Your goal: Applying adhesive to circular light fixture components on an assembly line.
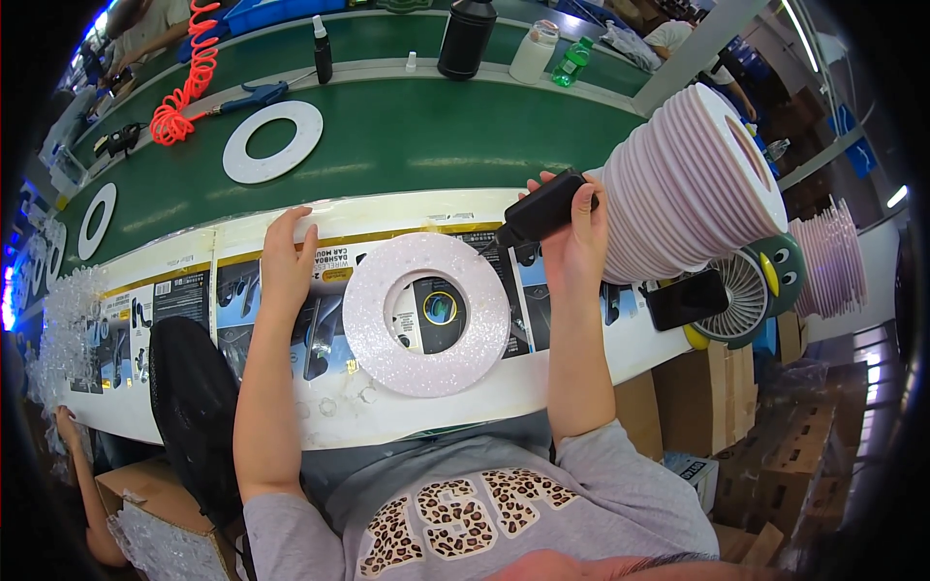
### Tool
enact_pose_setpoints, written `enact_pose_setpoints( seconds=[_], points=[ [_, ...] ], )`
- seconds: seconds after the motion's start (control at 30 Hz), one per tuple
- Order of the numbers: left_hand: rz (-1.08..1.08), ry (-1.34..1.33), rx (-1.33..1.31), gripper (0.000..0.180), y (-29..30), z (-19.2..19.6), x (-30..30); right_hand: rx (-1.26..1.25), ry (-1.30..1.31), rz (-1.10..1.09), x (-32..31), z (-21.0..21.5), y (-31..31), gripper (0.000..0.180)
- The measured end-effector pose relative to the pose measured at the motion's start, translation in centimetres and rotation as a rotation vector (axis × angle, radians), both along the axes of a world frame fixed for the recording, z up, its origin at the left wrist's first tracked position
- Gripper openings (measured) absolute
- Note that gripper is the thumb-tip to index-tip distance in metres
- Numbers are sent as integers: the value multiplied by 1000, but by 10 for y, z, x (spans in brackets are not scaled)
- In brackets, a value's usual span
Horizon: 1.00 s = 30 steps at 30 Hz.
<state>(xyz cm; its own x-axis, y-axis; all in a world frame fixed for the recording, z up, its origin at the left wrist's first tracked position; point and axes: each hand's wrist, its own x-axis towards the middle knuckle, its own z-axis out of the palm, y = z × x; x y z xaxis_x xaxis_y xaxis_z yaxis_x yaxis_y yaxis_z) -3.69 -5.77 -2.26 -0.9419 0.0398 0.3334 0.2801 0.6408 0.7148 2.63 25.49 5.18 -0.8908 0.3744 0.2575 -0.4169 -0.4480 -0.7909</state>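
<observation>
In my right hand (579,228) is a small black bottle (544,208), tilted so that its narrow end points down and to the left. That end is close to the upper right edge of a white, speckled flat ring (373,324). The ring lies in front of me on the printed cardboard, and a round printed mark shows through its hole. My left hand (287,257) rests on the cardboard to the left of the ring, apart from it. Its fingers are stretched out and hold nothing.
A tall stack of white rings (649,184) stands at the right, by a phone (688,300) and a small fan (741,295). Another ring (308,131) lies on the green belt (417,136). Bottles (468,39) stand along the back ledge. Bubble wrap (63,339) lies left.
</observation>
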Motion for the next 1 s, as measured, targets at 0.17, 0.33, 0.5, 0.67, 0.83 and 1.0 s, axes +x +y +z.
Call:
enact_pose_setpoints(
  seconds=[0.17,0.33,0.5,0.67,0.83,1.0],
  points=[
    [3,17,-23,26,-1,-1,0,20,-10,-12,2,6,-8,40],
    [6,15,-26,26,-1,-2,-1,188,7,24,4,6,-10,43],
    [5,15,-30,26,-1,-3,-1,337,-17,-23,7,8,-14,37],
    [1,39,-53,25,-3,-7,-3,427,-5,-115,8,9,-19,36],
    [3,50,-74,26,-4,-9,-4,420,-5,-104,8,8,-22,34],
    [3,51,-77,26,-4,-8,-4,429,-13,-100,8,7,-22,34]
  ],
)
